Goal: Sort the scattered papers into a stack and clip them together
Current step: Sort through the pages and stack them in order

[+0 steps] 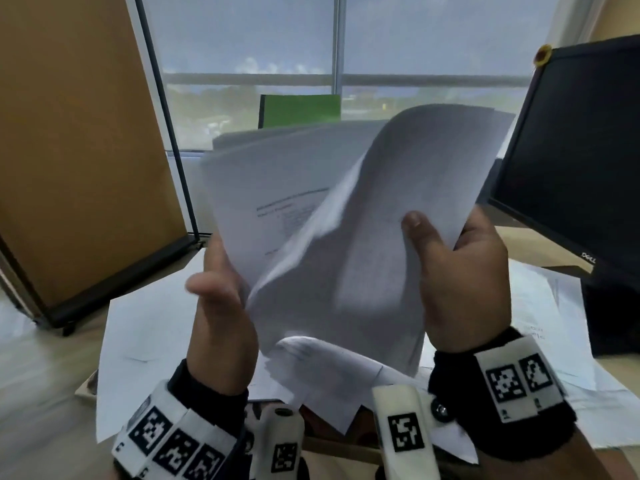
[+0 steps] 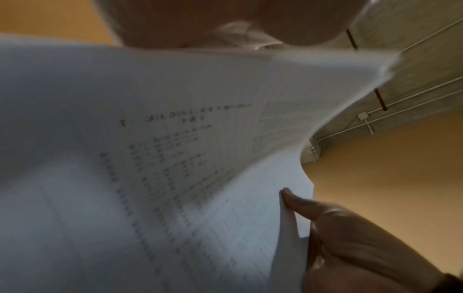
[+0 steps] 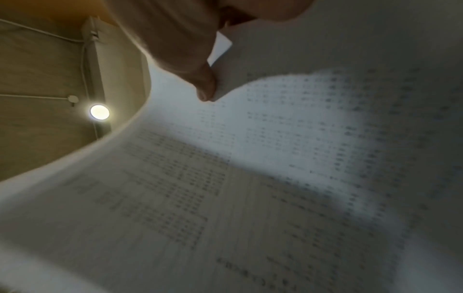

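A loose bundle of white printed papers (image 1: 311, 202) is held up in front of me, above the desk. My left hand (image 1: 221, 299) holds its lower left edge, fingers behind the sheets and thumb (image 2: 298, 202) at the edge. My right hand (image 1: 460, 282) grips the right side, where the front sheet (image 1: 415, 168) bows forward, with the thumb (image 1: 415, 223) on its face and the fingers behind. The sheets (image 3: 275, 158) are fanned apart and blurred. More papers (image 1: 149, 341) lie scattered on the desk beneath. No clip is in view.
A dark Dell monitor (image 1: 571, 150) stands at the right, close to the raised sheets. A brown framed board (image 1: 69, 150) leans at the left. A green panel (image 1: 301, 109) stands at the back by the window. More loose sheets (image 1: 554, 323) lie by the monitor's base.
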A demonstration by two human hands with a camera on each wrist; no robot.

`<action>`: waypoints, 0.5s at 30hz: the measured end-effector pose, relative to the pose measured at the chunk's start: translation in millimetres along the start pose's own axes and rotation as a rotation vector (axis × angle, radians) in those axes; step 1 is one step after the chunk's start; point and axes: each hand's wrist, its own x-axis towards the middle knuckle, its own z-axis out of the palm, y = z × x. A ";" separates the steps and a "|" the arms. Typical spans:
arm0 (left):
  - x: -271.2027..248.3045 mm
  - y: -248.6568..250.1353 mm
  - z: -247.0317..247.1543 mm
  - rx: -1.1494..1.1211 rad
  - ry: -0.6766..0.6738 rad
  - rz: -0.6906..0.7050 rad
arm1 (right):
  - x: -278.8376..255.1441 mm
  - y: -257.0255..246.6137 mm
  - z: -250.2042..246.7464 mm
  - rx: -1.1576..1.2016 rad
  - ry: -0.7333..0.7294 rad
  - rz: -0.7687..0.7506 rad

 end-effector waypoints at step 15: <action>6.0 -52.6 -18.1 0.011 0.118 -0.610 | -15.2 28.9 -7.8 -0.133 -0.188 0.209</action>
